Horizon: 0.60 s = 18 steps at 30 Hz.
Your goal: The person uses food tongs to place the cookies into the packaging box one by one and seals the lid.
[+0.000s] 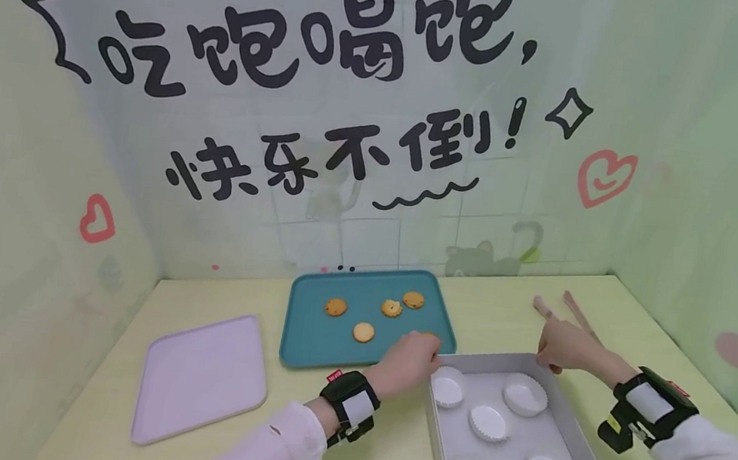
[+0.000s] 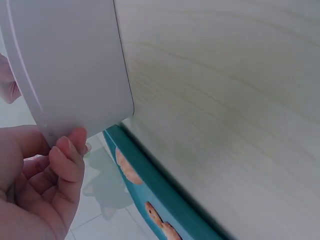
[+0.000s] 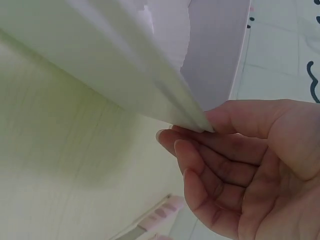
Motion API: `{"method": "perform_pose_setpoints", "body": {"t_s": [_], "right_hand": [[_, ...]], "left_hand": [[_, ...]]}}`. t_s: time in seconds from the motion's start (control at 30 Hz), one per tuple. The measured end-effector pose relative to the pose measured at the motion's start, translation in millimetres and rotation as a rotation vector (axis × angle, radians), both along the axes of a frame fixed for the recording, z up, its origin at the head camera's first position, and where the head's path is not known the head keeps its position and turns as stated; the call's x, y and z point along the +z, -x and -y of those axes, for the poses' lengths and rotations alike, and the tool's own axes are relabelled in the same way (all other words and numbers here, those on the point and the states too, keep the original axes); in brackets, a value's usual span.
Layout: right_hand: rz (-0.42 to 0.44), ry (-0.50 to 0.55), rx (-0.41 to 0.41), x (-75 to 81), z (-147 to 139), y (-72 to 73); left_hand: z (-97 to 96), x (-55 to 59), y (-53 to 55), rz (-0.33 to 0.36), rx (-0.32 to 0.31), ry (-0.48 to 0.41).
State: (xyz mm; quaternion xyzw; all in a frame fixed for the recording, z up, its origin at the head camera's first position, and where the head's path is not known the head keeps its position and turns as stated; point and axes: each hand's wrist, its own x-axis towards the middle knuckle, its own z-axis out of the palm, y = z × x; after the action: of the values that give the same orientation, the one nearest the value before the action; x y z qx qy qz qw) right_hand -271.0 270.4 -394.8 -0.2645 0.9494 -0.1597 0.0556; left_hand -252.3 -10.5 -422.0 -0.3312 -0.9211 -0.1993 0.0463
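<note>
A deep white rectangular box [image 1: 511,452] stands at the front right with several white fluted paper cups [image 1: 489,423] inside. My left hand [image 1: 405,363] pinches the rim at its far left corner; in the left wrist view, thumb and curled fingers meet over the box wall [image 2: 75,65]. At the far right corner, my right hand [image 1: 571,345] holds the rim between thumb and fingers, as the right wrist view shows, with the thumb on the inner side. Some rim lies hidden behind the fingers.
Behind the left hand lies a teal tray [image 1: 321,346] carrying several cookies [image 1: 363,332], one partly covered by that hand. A flat lilac tray [image 1: 201,382] is at the left. Tongs with pink ends [image 1: 579,315] lie beyond the right hand. A lettered wall closes off the back.
</note>
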Motion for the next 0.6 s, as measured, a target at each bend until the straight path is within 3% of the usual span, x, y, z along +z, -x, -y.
{"method": "perform_pose_setpoints", "body": {"t_s": [0.17,0.6], "right_hand": [[0.076,0.088,-0.007,-1.9,19,-5.1],[0.089,0.112,0.024,-4.0,65,-0.6]], "left_hand": [[24.2,-2.9,-3.9,0.044,0.037,-0.034],[73.8,-1.0,-5.8,0.032,0.094,-0.036]]}}
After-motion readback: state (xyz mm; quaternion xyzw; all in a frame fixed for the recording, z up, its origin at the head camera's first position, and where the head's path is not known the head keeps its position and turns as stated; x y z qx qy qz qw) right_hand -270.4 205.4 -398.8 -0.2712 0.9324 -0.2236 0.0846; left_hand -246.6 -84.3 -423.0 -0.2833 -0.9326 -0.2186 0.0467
